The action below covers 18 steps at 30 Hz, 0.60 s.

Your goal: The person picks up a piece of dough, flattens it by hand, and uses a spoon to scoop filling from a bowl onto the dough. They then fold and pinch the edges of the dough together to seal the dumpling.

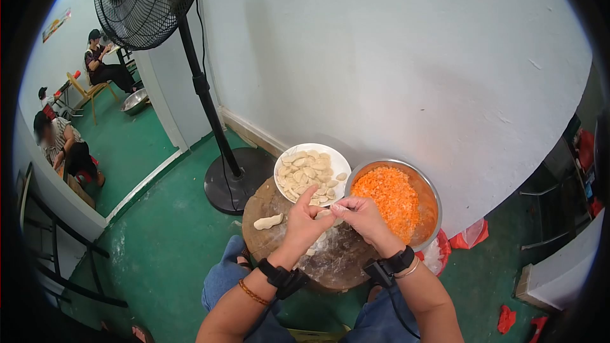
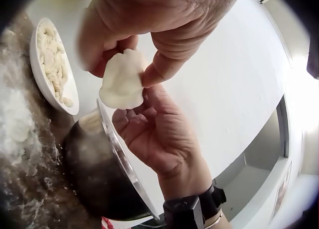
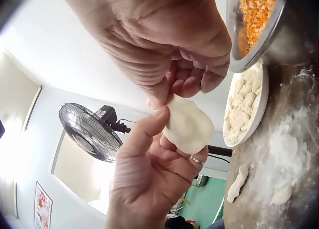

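Observation:
A thin, pale round dough wrapper [image 2: 123, 79] is held up between both hands above a floury round wooden board [image 1: 349, 263]. My left hand [image 1: 304, 223] pinches one side of it between thumb and fingers. On the other side, my right hand [image 1: 367, 217] pinches the edge with thumb and fingertips. In the right wrist view the wrapper [image 3: 189, 128] hangs flat and unfolded, with no filling showing on it. Just beyond the hands stands a white plate [image 1: 344, 164] of folded dumplings [image 1: 308, 173]. A steel bowl [image 1: 434, 206] with chopped orange filling [image 1: 387, 198] is to the right.
On the board lie a dough strip [image 3: 238, 183], a small dough piece [image 3: 282, 194] and loose flour [image 3: 290, 144]. A standing fan [image 1: 203, 89] rises at the left beside the wall [image 1: 381, 57]. A red basket [image 1: 440, 251] sits under the bowl's right side. Other people sit far left.

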Motion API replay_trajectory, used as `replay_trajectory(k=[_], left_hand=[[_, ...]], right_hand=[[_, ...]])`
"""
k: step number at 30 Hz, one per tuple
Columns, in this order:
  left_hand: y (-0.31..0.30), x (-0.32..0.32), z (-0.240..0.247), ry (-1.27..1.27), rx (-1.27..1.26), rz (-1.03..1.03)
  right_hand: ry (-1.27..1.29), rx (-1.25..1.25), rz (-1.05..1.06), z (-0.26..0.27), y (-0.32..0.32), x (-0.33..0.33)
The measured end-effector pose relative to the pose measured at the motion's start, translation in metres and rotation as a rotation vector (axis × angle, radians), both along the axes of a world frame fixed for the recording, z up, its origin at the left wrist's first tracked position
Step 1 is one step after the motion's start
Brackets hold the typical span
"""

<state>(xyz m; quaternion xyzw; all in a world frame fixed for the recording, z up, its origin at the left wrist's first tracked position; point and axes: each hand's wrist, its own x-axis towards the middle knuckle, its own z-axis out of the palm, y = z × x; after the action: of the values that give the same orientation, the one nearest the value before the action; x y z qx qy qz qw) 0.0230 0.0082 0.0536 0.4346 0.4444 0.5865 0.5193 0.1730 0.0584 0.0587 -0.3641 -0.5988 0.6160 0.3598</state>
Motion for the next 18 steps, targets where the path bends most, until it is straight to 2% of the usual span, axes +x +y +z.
replay_trajectory(k=[5,8,18], left_hand=[[0.0005,0.0028,0.0029,-0.097,0.015,0.056],[0.0008,-0.0005,-0.0007,0.015,-0.026,0.029],[0.0003,0.0006,0.0016,-0.057,-0.008,0.029]], right_hand=[[0.047,-0.062,-0.019,-0.0029,0.0031,-0.0003],[0.004,0.015,-0.029,0.0030,-0.0027,-0.0033],[0.004,-0.026,-0.020,0.0026,0.0004,-0.0005]])
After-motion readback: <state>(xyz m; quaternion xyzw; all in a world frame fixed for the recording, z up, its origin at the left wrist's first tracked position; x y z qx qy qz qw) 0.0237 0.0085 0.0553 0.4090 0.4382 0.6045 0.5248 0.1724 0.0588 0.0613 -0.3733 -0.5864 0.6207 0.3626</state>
